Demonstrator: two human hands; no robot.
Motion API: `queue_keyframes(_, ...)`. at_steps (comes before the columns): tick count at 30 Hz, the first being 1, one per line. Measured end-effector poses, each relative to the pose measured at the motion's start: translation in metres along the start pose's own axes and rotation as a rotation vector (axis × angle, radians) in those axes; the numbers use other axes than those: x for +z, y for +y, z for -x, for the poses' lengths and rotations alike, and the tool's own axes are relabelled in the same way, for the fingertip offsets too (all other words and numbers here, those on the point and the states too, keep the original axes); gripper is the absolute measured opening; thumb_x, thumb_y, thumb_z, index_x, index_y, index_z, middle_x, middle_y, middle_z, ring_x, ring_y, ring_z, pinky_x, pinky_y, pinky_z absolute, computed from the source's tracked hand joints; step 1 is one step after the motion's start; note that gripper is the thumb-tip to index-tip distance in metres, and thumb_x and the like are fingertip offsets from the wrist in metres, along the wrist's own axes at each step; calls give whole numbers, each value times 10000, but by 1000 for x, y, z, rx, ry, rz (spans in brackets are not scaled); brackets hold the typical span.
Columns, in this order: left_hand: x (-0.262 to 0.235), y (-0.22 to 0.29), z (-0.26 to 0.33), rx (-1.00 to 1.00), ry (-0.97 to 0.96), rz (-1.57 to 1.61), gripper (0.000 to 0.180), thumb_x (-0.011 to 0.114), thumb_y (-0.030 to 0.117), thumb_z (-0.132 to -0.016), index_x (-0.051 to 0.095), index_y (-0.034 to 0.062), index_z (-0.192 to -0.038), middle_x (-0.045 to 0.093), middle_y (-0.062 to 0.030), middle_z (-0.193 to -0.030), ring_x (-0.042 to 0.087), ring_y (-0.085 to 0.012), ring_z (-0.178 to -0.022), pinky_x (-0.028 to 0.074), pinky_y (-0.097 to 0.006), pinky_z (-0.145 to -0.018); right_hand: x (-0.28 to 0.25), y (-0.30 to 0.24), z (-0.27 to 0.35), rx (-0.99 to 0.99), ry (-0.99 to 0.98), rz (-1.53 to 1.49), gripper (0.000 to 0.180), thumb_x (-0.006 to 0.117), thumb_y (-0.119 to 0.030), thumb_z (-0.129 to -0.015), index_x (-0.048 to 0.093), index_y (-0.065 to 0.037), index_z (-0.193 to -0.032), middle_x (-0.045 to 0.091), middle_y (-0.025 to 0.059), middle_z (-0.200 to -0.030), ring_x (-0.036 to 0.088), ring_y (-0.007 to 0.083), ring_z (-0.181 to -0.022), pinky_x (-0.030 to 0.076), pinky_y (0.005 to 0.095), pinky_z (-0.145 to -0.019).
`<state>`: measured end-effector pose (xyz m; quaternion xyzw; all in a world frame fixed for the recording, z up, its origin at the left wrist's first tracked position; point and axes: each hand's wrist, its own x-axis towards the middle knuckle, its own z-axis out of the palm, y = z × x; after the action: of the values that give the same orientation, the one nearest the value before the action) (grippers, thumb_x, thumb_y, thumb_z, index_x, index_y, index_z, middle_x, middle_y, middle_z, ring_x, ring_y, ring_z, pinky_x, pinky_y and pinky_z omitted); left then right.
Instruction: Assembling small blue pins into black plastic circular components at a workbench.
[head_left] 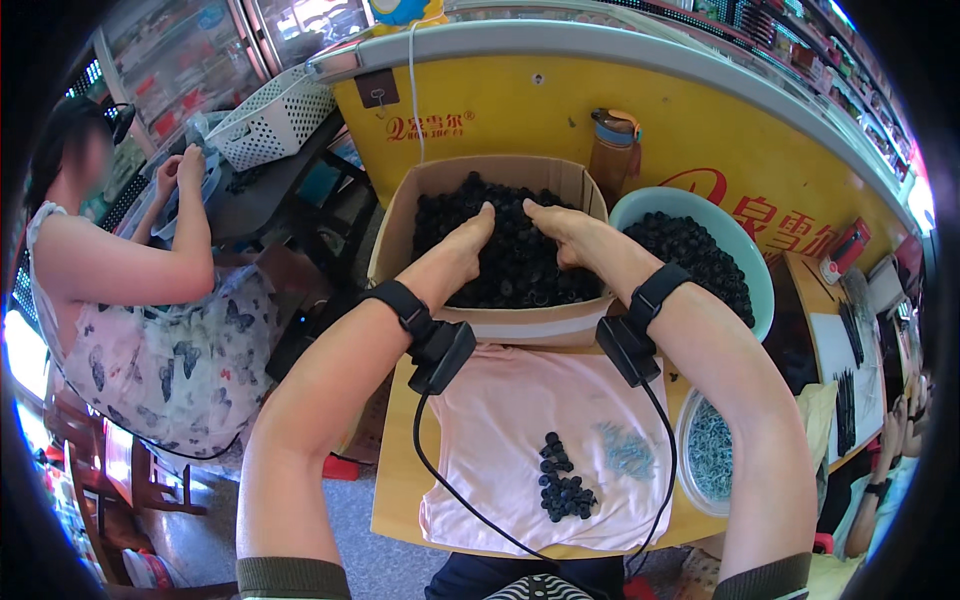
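Observation:
Both of my hands reach into a cardboard box (392, 238) filled with small round black plastic pieces (515, 255). My left hand (468, 245) is at the left of the pile, thumb stretched up and out. Facing it from the right, my right hand (572, 235) has its thumb pointing inward. The other fingers of both hands are mostly hidden, turned down against the pieces. A gap lies between the hands, and neither visibly grips a piece. Nearer me, a pink cloth (490, 410) bears a small heap of black pieces (565, 495) and some thin pale-blue pieces (627, 450).
Right of the box stands a light-blue basin (762, 290) of black pieces; below it, a round tub (710, 450) of pale-blue pieces. A brown bottle (612, 150) stands behind. Cables run from my wrist straps. Another person (130, 260) works at left near a white basket (270, 120).

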<state>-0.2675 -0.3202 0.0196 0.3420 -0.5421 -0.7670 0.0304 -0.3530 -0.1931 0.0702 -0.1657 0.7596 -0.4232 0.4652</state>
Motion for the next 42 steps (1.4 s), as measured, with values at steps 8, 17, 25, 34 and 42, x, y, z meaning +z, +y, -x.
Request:
queue_keyframes(8,51,15,28,161,271,260,530,547,446,-890,493,89,-1278,426,-117,-1377,359,-236,-1294,287,-433,-1040,14,4,6,-191,152,-358,676,378,-532,-928,269,-91,-1429,156,137,-1520,135,345,-1396,187,548,-1073)
queue_keyframes(17,60,8,45,640,374,444,243,727,231,-799,632,59,-943,637,-56,-950,586,-136,-842,474,-276,-731,54,5,15,-523,404,-678,382,669,-400,-812,670,-82,-1024,627,95,-1069,556,186,-981,437,327,-846)
queue_keyframes(25,84,5,103,888,282,547,174,701,195,-819,642,33,-798,606,-16,-816,542,-94,-724,464,-242,-661,62,11,65,-765,307,-959,210,651,-266,-850,652,-61,-894,621,11,-852,536,87,-763,462,260,-660)
queue_keyframes(34,111,-29,172,1017,317,333,167,687,199,-835,639,43,-871,614,-7,-805,547,-72,-711,464,-222,-628,71,48,158,-925,233,-1049,218,608,-273,-891,625,-66,-954,598,1,-831,536,78,-750,465,228,-666)
queue_keyframes(42,105,-140,184,850,401,272,186,666,195,-843,606,20,-824,567,-53,-890,517,-130,-837,416,-262,-771,107,154,153,-750,305,-1005,193,596,-242,-908,606,-56,-959,599,10,-894,540,82,-814,467,234,-732)
